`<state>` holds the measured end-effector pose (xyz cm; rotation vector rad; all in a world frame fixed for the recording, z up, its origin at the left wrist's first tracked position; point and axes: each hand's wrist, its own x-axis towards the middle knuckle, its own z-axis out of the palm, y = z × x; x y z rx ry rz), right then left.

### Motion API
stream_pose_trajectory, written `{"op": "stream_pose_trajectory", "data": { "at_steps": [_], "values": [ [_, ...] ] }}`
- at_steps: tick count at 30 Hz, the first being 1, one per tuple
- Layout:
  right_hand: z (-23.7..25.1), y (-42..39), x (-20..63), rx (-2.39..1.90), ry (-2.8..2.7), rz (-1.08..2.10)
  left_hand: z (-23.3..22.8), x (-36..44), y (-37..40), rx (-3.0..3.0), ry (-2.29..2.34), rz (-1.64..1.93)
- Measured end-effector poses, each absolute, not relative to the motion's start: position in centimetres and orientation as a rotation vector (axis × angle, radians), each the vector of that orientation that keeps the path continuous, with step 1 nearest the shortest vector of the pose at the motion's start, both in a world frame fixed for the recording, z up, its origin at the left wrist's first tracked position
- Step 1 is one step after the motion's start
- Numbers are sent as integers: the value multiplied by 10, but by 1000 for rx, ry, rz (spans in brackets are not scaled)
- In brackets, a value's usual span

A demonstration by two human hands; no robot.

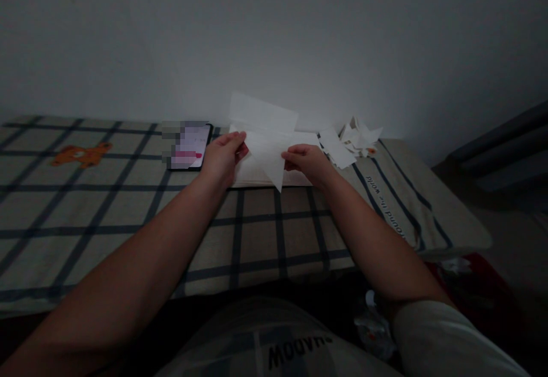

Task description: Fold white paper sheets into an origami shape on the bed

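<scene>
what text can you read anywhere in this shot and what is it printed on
"round the world", roughly, upside down and only partly legible: printed along the right side of the checked cloth.
"MOOVNG" or similar, upside down, letters uncertain: on the light fabric at the bottom edge, near the camera.
Phone screen: blurred out, unreadable.
Paper sheet held by the left hand and right hand: no text visible.
Orange bear print: a picture, no words.

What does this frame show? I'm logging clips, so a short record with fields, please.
left hand: pinches the left edge of a white paper sheet
right hand: pinches the sheet's right side
under the sheet: flat stack of white paper
to the right: pile of folded paper pieces
to the left: phone, screen lit
surface: checked cloth with an orange bear print
</scene>
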<state>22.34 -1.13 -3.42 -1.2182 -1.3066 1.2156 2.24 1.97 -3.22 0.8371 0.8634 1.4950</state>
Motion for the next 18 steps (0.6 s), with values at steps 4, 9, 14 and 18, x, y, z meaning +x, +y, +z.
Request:
{"op": "stream_pose_trajectory", "data": {
  "at_steps": [4,9,14,18],
  "values": [
    [-36,-10,225,-1207,-1360,1233,-34,22,24,798,897,1535],
    [-34,-11,225,-1248,-1379,1244,-35,20,27,784,890,1562],
    [-31,-13,224,-1261,-1381,1251,-35,17,28,771,902,1571],
    [-31,-14,224,-1252,-1381,1263,-34,16,28,768,885,1574]
  ]
}}
